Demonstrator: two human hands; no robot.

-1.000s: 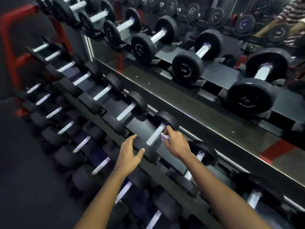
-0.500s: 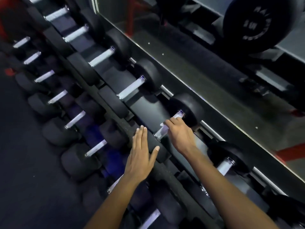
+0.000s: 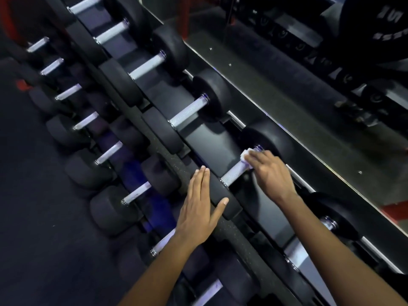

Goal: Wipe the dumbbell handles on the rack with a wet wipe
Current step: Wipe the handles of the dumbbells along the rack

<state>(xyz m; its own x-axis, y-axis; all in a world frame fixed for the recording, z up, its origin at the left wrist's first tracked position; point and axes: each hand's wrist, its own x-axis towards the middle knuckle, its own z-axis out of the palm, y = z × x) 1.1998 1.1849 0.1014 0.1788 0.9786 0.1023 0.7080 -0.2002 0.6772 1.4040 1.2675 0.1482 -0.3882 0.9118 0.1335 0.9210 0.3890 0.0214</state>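
A black dumbbell with a silver handle [image 3: 233, 175] lies on the upper shelf of the rack [image 3: 212, 146]. My right hand [image 3: 271, 174] curls over the far end of that handle and holds a white wet wipe [image 3: 244, 154] against it, close to the far weight head [image 3: 269, 140]. My left hand [image 3: 198, 208] lies flat with straight fingers on the dumbbell's near weight head [image 3: 229, 202] and the rack's front rail. The part of the handle under my right hand is hidden.
More dumbbells [image 3: 189, 111] line the same shelf up to the left and one [image 3: 329, 224] lies to the right. A lower row of dumbbells [image 3: 108, 151] runs along the dark floor [image 3: 33, 217] at left. A mirror [image 3: 309, 85] backs the rack.
The camera has come closer and tilted down. My right hand slid the wipe up the handle toward the far weight head. My left hand settled flat on the near weight head.
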